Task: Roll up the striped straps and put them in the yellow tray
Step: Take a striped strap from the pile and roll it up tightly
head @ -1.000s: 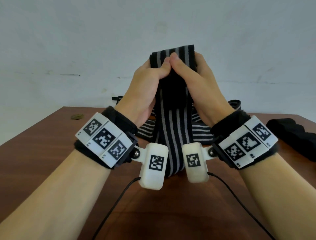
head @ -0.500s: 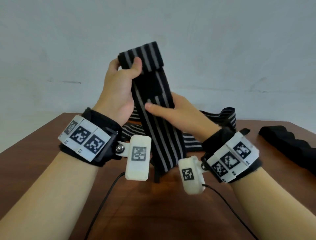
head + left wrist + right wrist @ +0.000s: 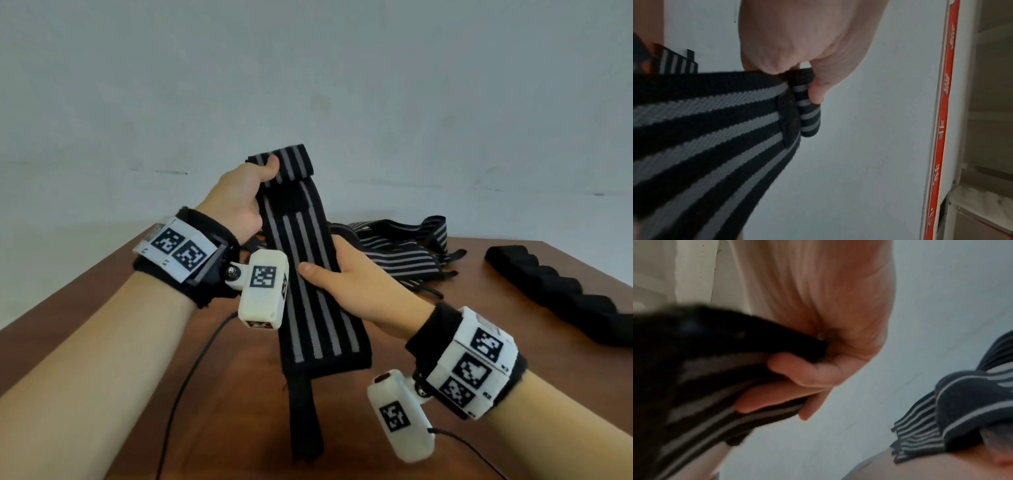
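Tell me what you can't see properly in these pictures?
- Yellow tray: in no view, so where it sits is unknown.
- Strap far side: hidden in the head view by the strap itself.
- Right hand fingers: behind the strap in the head view; the right wrist view is blurred.
- Strap pile: tangled, so its count is unclear.
- Black object: cut off by the head view's right edge.

The near part of the wooden table [image 3: 212, 428] lies open on the left, crossed only by a thin black cable [image 3: 185, 387], while the hanging striped strap [image 3: 308, 291] and its dark tail block the middle. Behind it a heap of striped straps [image 3: 397, 250] covers the far centre. A black padded band [image 3: 561, 294] lies along the far right, with bare wood between it and the heap.
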Motion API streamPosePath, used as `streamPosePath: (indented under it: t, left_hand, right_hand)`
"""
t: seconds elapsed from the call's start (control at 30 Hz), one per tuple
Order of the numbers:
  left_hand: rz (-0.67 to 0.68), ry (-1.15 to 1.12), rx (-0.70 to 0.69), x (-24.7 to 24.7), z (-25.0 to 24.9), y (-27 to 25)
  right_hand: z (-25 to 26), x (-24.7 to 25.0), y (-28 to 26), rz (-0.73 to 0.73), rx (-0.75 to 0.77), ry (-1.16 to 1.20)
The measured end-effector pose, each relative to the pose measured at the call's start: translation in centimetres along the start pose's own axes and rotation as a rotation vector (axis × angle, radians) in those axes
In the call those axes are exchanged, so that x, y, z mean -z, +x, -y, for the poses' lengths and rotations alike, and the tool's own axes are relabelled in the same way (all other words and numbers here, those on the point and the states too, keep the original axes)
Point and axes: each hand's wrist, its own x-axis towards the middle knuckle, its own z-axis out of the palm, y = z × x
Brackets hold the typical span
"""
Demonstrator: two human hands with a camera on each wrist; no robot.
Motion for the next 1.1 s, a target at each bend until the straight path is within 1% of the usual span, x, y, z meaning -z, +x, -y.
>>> streamPosePath:
  t: [0.03, 0.1, 0.13, 0.2, 0.3, 0.4, 0.47, 0.57, 0.7, 0.83, 0.97, 1.1]
  left_hand:
    - [0.01, 0.03, 0.058, 0.0, 0.6, -0.6]
    - [0.037, 0.089, 0.16, 0.2, 2.3, -1.7]
    - [0.069, 0.12, 0.2, 0.3, 3.4, -2.2]
    - [0.134, 0.161, 0.27, 0.6, 5.8, -3.1]
    - [0.203, 0.167, 0.332, 1.3, 9.1, -3.4]
    - [0.24, 0.166, 0.311, 2.2, 10.3, -2.4]
    - [0.248, 0.165, 0.266, 2.7, 10.2, -1.4]
    - [0.222, 0.221, 0.182, 3.5, 10.3, 0.1]
    - [0.2, 0.317, 0.153, 4.3, 11.2, 1.4]
    - [0.195, 0.377, 0.089, 4.4, 11.4, 1.5]
    - [0.296, 0.418, 0.166, 4.6, 11.6, 1.0]
    - [0.335, 0.418, 0.215, 4.9, 11.3, 0.3]
  right_hand:
    - [0.1, 0.3, -0.9, 0.039, -0.032, -0.005]
    - [-0.4, 0.9, -2.0, 0.114, -0.149, 0.015]
    - [-1.0, 1.2, -2.0, 0.113, -0.212, 0.014]
    - [-2.4, 1.8, -1.1, 0.038, -0.26, 0.029]
    - [-4.4, 1.9, 1.2, -0.061, -0.229, 0.205]
    - [-6.0, 1.3, 3.2, -0.123, -0.253, 0.439]
    - [-6.5, 1.2, 4.2, -0.107, -0.255, 0.543]
    - [-7.1, 1.2, 5.8, -0.05, -0.239, 0.588]
    - [-8.7, 0.9, 6.7, -0.014, -0.227, 0.636]
    - [-9.3, 0.9, 6.9, -0.021, -0.193, 0.723]
    - [-9.6, 0.6, 6.4, -0.056, -0.152, 0.697]
    - [-9.6, 0.6, 6.1, -0.124, -0.062, 0.543]
